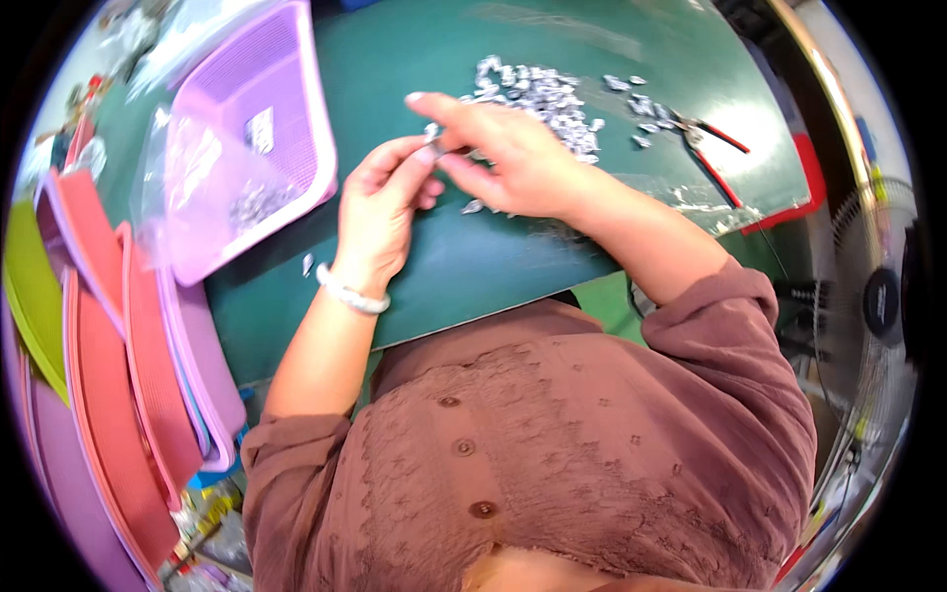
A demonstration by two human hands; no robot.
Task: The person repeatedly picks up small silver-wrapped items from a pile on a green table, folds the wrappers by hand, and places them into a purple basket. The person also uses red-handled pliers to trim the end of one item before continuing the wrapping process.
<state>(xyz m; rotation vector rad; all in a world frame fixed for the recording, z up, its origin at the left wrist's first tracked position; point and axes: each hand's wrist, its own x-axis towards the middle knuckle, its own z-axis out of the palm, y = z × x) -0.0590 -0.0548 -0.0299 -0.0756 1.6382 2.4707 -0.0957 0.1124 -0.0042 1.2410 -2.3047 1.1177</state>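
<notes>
Over the green tabletop my left hand (383, 192) pinches a small silvery metal piece (432, 133) between thumb and forefinger. My right hand (513, 153) is close beside it, palm down, its thumb near the piece and its forefinger stretched out past it. Whether the right thumb touches the piece I cannot tell. Behind the right hand spreads a pile of similar silvery pieces (543, 94), partly covered by that hand. A loose piece (473, 206) lies just below the right wrist, and another (308, 264) lies left of my bracelet.
A purple plastic basket (314, 118) at the left holds a clear bag (187, 168) and some small pieces. Red-handled pliers (712, 158) lie open at the right beside several loose pieces (641, 107). Stacked coloured baskets (118, 395) stand at the table's left edge.
</notes>
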